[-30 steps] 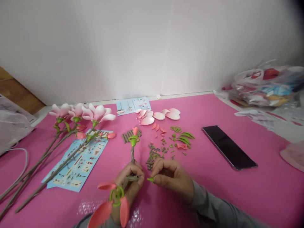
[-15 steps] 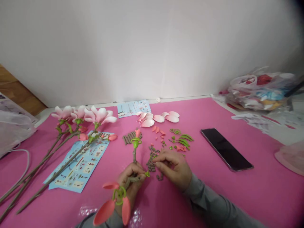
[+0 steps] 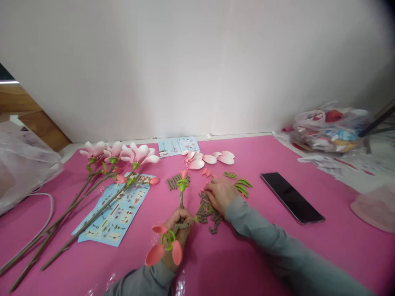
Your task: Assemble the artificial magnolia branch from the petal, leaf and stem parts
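The right hand (image 3: pixel 220 192) is reaching farther forward than before, over the brown pieces (image 3: pixel 202 216); whether it is grasping anything, I cannot tell. The left hand (image 3: pixel 184 235) is gripping the branch (image 3: pixel 182 200) above the counter (image 3: pixel 228 263), and a green piece (image 3: pixel 196 219) is showing at its fingertips. Finished flowers (image 3: pixel 140 153) are lying to the left.

A held brown stem (image 3: pixel 181 201) tipped with a coral bud (image 3: pixel 184 174) stands behind splayed coral petals (image 3: pixel 154 255), beside loose brown pieces (image 3: pixel 203 216).
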A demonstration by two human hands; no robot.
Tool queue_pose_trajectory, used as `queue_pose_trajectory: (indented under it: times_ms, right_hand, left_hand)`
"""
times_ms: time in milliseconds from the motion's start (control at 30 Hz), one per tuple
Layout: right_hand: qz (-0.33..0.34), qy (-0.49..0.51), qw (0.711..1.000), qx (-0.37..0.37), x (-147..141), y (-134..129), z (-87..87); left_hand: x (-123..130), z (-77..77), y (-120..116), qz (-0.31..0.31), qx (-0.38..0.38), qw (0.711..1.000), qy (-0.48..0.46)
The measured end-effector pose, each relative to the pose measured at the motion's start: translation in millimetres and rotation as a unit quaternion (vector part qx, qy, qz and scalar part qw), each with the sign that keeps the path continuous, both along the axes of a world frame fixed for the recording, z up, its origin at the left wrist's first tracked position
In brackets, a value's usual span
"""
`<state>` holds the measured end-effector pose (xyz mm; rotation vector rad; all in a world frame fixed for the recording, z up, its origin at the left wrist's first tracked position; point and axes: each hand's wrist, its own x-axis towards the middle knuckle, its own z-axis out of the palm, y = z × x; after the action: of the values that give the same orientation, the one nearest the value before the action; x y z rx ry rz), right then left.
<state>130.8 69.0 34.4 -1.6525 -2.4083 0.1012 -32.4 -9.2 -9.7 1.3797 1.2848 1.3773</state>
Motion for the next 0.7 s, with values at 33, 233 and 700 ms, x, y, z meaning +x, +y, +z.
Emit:
queue_pose_trajectory:
  times_ms: [33,233,700]
  right_hand:
    - [-0.004,-0.006,1.000,0.001,-3.5,4.8,-0.8]
    - [-0.003,0.000,1.000,0.001,-9.2,21.0,-4.7]
    - [0.204,0.410,0.888,-0.032,11.3,-51.9,-14.0]
  left_hand:
    - [0.0,-0.5,0.4,0.000,0.000,1.000,-0.002]
    - [0.1,-0.6,1.5,-0.003,0.007,1.000,-0.002]
    - [0.3,20.6,-5.0,-0.052,-0.047,0.997,-0.022]
